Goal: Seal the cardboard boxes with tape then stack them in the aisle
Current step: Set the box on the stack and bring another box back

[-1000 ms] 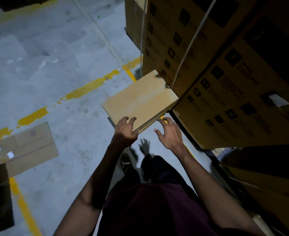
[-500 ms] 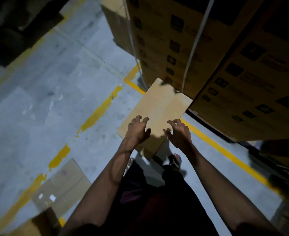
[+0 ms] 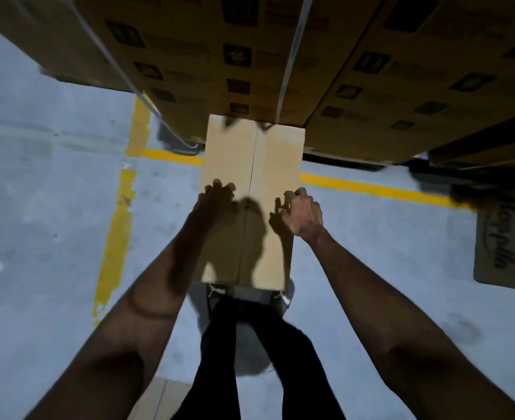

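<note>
Nearest to the camera, at 6 o'clock, the person's dark trousers (image 3: pixel 250 353) and two forearms reached forward over the grey concrete floor (image 3: pixel 53 222). Further out, in the middle of the view, the cardboard box (image 3: pixel 251 165) stood on the floor with its two top flaps meeting in a seam down the centre; I could not tell whether tape covered this seam. The left hand (image 3: pixel 217 201) lay on the left flap with curled fingers near the box's left edge. The right hand (image 3: pixel 303 212) was at the right edge, at about 3 o'clock of the box, its fingers bent; if it really gripped the edge, the picture did not show clearly. The far end of the box was touching the tall stack of printed cartons (image 3: pixel 250 56) at 12 o'clock, behind a yellow floor line (image 3: pixel 371 186).

The step seemed to be placing the box in the aisle. The next move probably called for letting go and fetching another box.
</note>
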`<action>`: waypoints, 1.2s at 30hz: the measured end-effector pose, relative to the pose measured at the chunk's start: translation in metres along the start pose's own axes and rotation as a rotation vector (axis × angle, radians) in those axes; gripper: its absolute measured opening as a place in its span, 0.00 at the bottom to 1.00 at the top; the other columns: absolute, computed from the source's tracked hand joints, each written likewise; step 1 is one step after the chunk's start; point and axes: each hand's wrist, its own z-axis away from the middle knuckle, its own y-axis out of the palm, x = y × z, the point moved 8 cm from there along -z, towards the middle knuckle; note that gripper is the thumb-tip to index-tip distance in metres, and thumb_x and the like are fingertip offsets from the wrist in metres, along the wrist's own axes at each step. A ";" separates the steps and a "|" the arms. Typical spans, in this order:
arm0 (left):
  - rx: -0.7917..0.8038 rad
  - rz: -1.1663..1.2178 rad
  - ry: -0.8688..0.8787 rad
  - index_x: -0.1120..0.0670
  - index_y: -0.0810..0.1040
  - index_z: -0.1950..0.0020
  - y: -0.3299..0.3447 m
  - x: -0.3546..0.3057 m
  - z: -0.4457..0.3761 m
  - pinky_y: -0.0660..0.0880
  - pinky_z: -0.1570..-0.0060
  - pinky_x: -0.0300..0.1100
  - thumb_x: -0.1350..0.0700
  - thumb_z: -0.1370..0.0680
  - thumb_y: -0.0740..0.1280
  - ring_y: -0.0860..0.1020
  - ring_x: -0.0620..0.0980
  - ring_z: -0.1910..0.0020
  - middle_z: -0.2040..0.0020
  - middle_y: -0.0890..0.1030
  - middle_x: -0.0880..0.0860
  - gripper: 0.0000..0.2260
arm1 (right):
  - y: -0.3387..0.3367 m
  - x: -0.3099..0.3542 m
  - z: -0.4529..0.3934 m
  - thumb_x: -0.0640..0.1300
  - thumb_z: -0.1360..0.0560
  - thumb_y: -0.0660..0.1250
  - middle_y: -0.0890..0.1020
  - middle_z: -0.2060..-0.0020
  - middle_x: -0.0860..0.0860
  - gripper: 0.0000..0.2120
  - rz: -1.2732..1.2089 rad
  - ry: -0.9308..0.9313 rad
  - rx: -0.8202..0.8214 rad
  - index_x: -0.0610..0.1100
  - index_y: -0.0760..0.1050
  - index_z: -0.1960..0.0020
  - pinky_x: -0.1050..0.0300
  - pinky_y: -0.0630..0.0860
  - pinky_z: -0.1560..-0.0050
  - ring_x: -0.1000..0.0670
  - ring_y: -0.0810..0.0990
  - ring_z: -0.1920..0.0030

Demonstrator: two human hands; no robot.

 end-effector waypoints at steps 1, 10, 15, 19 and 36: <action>-0.011 -0.012 0.023 0.53 0.70 0.25 0.006 0.004 -0.013 0.75 0.43 0.58 0.49 0.19 0.65 0.75 0.66 0.38 0.37 0.72 0.60 0.23 | 0.011 -0.004 -0.012 0.51 0.19 0.66 0.72 0.33 0.40 0.22 -0.009 0.030 -0.008 0.44 0.72 0.28 0.41 0.74 0.36 0.35 0.76 0.36; -0.265 -0.046 -0.135 0.43 0.55 0.17 0.068 0.063 -0.136 0.63 0.33 0.72 0.43 0.18 0.65 0.57 0.78 0.26 0.20 0.50 0.71 0.32 | 0.125 -0.031 -0.111 0.59 0.23 0.73 0.47 0.21 0.30 0.54 -0.213 0.233 0.080 0.55 0.34 0.17 0.33 0.73 0.35 0.24 0.67 0.29; -0.235 0.220 -0.174 0.36 0.48 0.17 0.089 0.083 -0.150 0.73 0.44 0.67 0.45 0.20 0.70 0.70 0.75 0.40 0.28 0.60 0.68 0.39 | 0.136 -0.041 -0.120 0.51 0.29 0.79 0.58 0.28 0.35 0.56 -0.360 0.269 -0.014 0.56 0.41 0.18 0.33 0.75 0.39 0.27 0.70 0.35; -0.182 0.206 -0.139 0.39 0.46 0.16 0.084 0.081 -0.142 0.76 0.43 0.66 0.47 0.21 0.72 0.71 0.75 0.41 0.30 0.61 0.69 0.43 | 0.126 -0.038 -0.112 0.51 0.33 0.78 0.62 0.33 0.39 0.54 -0.457 0.284 -0.084 0.58 0.47 0.19 0.34 0.76 0.39 0.31 0.70 0.39; -0.136 0.120 0.276 0.34 0.48 0.18 -0.009 -0.198 0.126 0.70 0.37 0.64 0.37 0.27 0.73 0.67 0.71 0.35 0.29 0.60 0.65 0.45 | -0.023 -0.174 0.244 0.67 0.33 0.77 0.60 0.28 0.41 0.53 -0.749 0.605 -0.480 0.64 0.49 0.19 0.30 0.75 0.36 0.30 0.69 0.32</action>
